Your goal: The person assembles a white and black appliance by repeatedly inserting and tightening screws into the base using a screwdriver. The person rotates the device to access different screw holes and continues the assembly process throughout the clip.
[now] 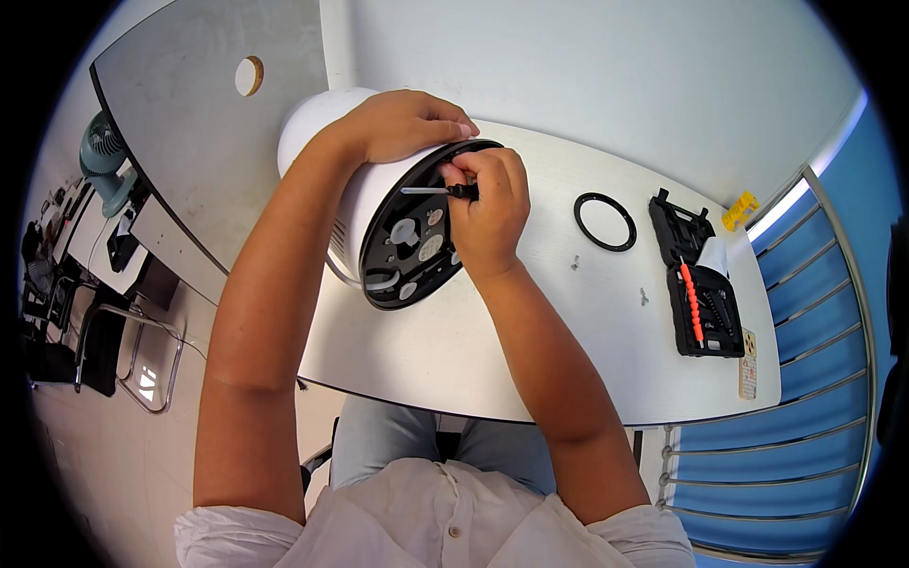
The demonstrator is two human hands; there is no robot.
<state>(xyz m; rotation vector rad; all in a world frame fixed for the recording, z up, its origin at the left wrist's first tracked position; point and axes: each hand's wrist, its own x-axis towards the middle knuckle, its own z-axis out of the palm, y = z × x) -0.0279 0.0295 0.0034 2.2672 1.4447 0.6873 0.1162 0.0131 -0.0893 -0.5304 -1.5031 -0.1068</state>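
Observation:
A white rounded appliance (327,128) lies tipped on its side on the white table (426,364). Its round black base (379,248) faces right and shows recesses and pale round parts. My left hand (402,125) is laid over the top of the white body, holding it, with the thumb near the base's rim. At the base's upper right edge, my right hand (492,204) is closed, with a screwdriver (426,190) held crosswise in it, shaft pointing left. The fingertips of that hand touch the base near the rim; what they pinch there is hidden.
A black ring (616,248), small screws (575,262) and more small screws (644,296) lie to the right. Beyond them are an open black tool case (682,327), an orange-red flexible rod (692,301) and a yellow object (740,211). A metal railing (857,270) borders the right side.

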